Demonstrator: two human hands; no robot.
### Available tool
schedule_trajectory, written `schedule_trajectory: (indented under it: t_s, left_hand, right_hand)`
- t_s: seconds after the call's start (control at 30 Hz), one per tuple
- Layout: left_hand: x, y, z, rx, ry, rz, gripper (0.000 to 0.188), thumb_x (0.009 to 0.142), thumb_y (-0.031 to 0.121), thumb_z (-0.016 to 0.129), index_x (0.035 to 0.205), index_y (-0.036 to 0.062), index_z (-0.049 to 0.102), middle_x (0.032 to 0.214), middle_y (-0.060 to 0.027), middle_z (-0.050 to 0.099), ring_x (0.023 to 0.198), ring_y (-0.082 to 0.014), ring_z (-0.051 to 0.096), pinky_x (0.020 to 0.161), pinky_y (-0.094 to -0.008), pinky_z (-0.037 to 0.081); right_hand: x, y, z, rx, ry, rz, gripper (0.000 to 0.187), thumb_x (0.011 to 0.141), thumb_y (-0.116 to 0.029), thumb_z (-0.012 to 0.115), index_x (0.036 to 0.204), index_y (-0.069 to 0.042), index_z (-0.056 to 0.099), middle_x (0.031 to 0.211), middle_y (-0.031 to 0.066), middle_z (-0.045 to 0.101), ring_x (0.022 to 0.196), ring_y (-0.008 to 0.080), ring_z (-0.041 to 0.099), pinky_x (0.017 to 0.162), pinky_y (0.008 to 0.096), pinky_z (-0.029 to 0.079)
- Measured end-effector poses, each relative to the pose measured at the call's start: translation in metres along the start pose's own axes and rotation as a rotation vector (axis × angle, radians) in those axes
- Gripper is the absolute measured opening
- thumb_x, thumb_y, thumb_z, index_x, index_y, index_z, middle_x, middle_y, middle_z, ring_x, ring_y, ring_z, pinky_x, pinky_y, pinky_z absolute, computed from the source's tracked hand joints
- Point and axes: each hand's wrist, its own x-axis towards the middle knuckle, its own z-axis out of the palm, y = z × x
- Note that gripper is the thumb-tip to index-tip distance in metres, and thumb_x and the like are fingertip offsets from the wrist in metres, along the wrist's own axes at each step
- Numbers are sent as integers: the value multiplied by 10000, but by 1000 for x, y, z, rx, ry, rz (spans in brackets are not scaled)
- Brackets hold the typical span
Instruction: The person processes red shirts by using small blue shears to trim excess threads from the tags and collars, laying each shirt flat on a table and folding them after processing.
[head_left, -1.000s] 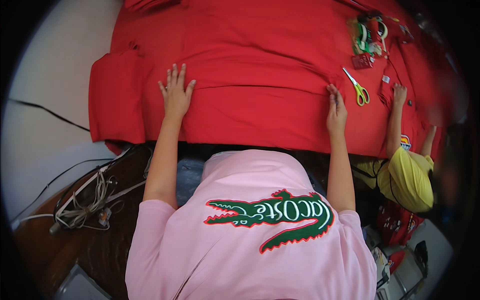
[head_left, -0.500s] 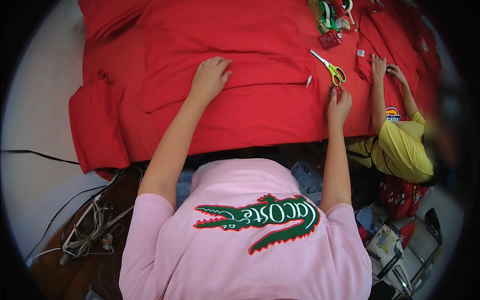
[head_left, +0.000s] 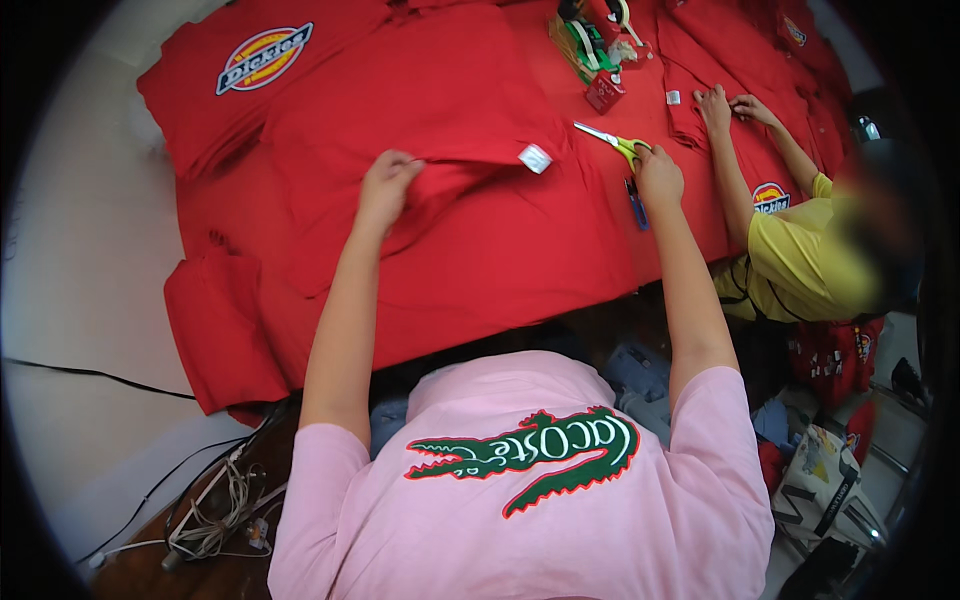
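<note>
Left grip (head_left: 388, 188) pinching creased red cloth (head_left: 460, 195), right grip (head_left: 660, 178) closed around yellow-looped metal scissors (head_left: 606, 137)

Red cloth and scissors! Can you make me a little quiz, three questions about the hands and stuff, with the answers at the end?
1. Which tool does the right hand partly cover?
A) a hammer
B) the scissors
C) a ruler

2. True or false: the left hand holds an edge of the red cloth.

3. Fill in the colour: the other person's top is ____.

Key: 1. B, it is over the handles. 2. True. 3. yellow.
</note>
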Motion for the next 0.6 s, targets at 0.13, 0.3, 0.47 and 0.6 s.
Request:
schedule_trajectory:
  t_s: [0.13,0.3,0.47,0.6]
  left_hand:
    - [-45,-37,-97,-735,420,0,132,952,77,720,1047,106,633,954,-7,666,823,-124,636,680,-276,512]
    - [-137,-80,-106,-706,396,-143,230,933,-2,708,1152,66,687,957,-12,658,860,-106,634,776,-238,517]
    - [-171,-55,-58,-489,318,88,565,857,-66,770,1396,7,618,1012,21,570,854,-64,539,856,-204,512]
    - [-179,-4,-24,-515,261,266,670,824,-147,758,1450,-4,565,1203,-2,511,936,-71,539,896,-207,536]
  right_hand:
    - [0,1,7,3,67,-19,173,945,-215,631,1057,-110,712,961,109,676,949,302,698,765,460,572]
    - [1,-1,7,-94,29,-72,180,913,-247,667,997,-89,691,916,110,692,849,317,723,714,443,591]
    - [-45,-68,-49,501,-60,125,296,926,-265,704,1134,-55,697,893,118,747,780,223,739,692,360,572]
    - [-93,-128,-72,1653,-431,215,223,984,-84,660,1177,26,679,874,27,719,764,66,650,659,207,479]
